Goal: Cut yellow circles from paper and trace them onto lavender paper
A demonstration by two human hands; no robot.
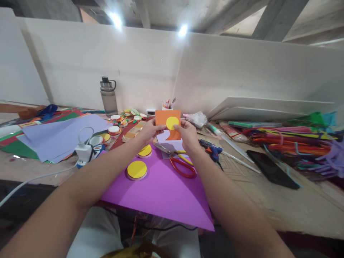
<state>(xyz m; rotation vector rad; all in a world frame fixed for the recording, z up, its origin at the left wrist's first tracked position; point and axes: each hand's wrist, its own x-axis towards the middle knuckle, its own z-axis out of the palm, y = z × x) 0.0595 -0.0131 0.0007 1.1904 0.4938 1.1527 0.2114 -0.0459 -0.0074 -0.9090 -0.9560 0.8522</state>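
An orange sheet of paper (161,115) is held up between both hands, with a curved cut in its lower edge. Against its front lies a yellow paper circle (171,123). My left hand (149,131) pinches the sheet's left side, its thumb on the front. My right hand (188,134) grips the right side, the thumb pressing on the circle's edge. Below them, red-handled scissors (182,168) and a yellow-handled tool (184,156) rest on purple paper (161,193). Two yellow-topped discs (137,169) sit left of the scissors.
Lilac sheets (61,134), a white plug adapter (84,152) and a water bottle (109,98) are at left. To the right lie a blue glue gun (214,152), a black phone (271,168) and colourful pipe cleaners (290,139). A pen cup (168,106) stands behind my hands.
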